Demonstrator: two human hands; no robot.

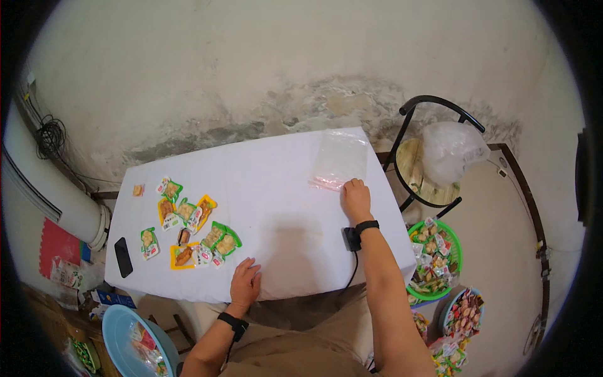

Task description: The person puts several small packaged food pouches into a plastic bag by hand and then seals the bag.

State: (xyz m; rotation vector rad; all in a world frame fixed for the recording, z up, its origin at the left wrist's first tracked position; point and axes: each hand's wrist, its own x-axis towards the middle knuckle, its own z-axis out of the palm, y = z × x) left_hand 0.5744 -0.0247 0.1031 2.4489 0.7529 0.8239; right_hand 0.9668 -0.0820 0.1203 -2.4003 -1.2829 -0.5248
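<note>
A stack of clear plastic bags (342, 157) lies flat at the far right of the white-covered table (270, 182). My right hand (357, 202) is at their near edge, fingers bent and closed on the corner; the fingertips are partly hidden. My left hand (245, 284) rests at the table's front edge, empty, its fingers loosely apart. Just beyond it lie green-edged snack packets (221, 239) and a yellow-edged snack packet (183, 256). Several more packets (186, 210) are grouped farther off, and a small packet (138, 190) lies alone at the far left corner.
A black phone (123, 257) is near the table's left edge. To the right stand a black-framed chair (408, 160) bearing a bulky clear bag (453, 152), and a green basket (457, 251) of packets. A blue tub (116, 336) sits at lower left. A cable (355, 270) hangs from my right wrist.
</note>
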